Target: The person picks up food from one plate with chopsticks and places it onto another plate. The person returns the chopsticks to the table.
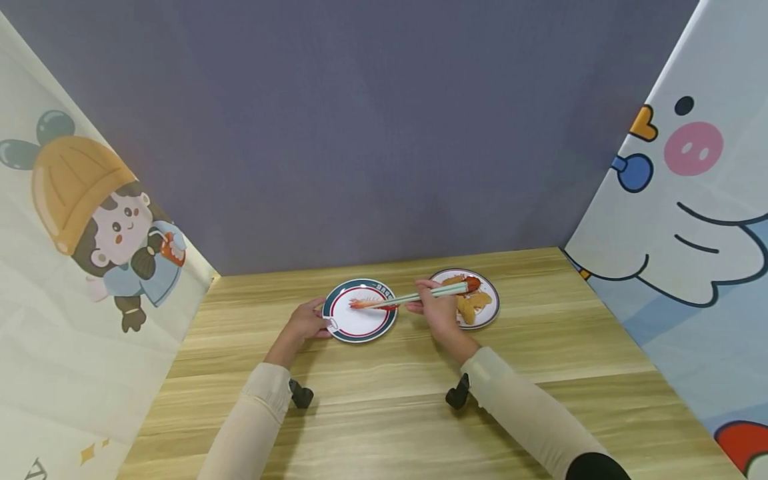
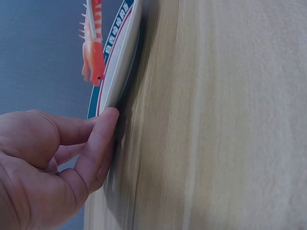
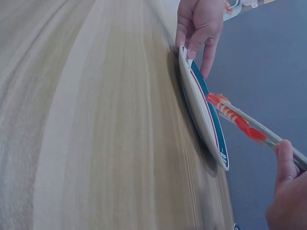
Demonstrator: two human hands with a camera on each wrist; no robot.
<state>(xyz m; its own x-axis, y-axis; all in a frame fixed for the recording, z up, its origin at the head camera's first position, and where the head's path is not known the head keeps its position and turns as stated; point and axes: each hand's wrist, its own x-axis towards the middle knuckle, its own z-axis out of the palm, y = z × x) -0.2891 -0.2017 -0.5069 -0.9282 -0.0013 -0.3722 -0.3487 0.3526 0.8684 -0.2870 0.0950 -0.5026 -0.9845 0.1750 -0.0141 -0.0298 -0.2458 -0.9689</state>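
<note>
My left hand (image 1: 307, 322) pinches the left rim of a white plate (image 1: 360, 328) with a green border and a red ring; thumb and fingers lie on either side of the rim in the left wrist view. My right hand (image 1: 439, 312) holds pale green chopsticks (image 1: 429, 293), which point left over this plate. Between their tips is an orange-red shrimp (image 3: 235, 116) with pale stripes. Seen from the left wrist, the shrimp (image 2: 94, 60) hangs head down beside the plate's upper face. Whether it touches the plate, I cannot tell.
Partly behind the right hand, a second plate (image 1: 495, 308) carries several golden-brown breaded pieces (image 1: 480, 300). A red-brown shape (image 1: 473, 284) shows at the chopsticks' upper end. The wooden table (image 1: 372, 413) meets a grey wall (image 1: 384, 133) at the back, with printed panels on both sides.
</note>
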